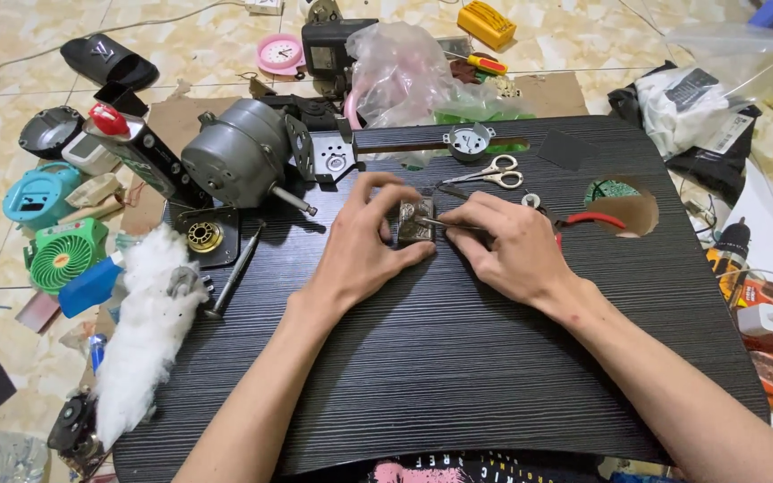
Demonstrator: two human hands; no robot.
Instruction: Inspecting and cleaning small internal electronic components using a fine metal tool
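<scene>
My left hand [361, 243] is closed in a grip on a small metal block [415, 222], thumb and fingers pinching its sides and holding it down on the black table [458, 358], a little above the middle of the top. My right hand [509, 243] is closed too, its grip around a thin metal tool [445, 223] whose tip lies across the block; I cannot tell what kind of tool it is, since most of it is hidden under my fingers. Just behind my right hand lie a pair of scissors [487, 172] and a small washer [530, 200], and the red handles of pliers [594, 219] poke out beside my knuckles. To the upper left of the block, a grey electric motor [236, 159] rests on the table's far edge with its shaft pointing toward my left hand. A wad of white stuffing [143, 331] lies along the table's left edge, well apart from both hands.
</scene>
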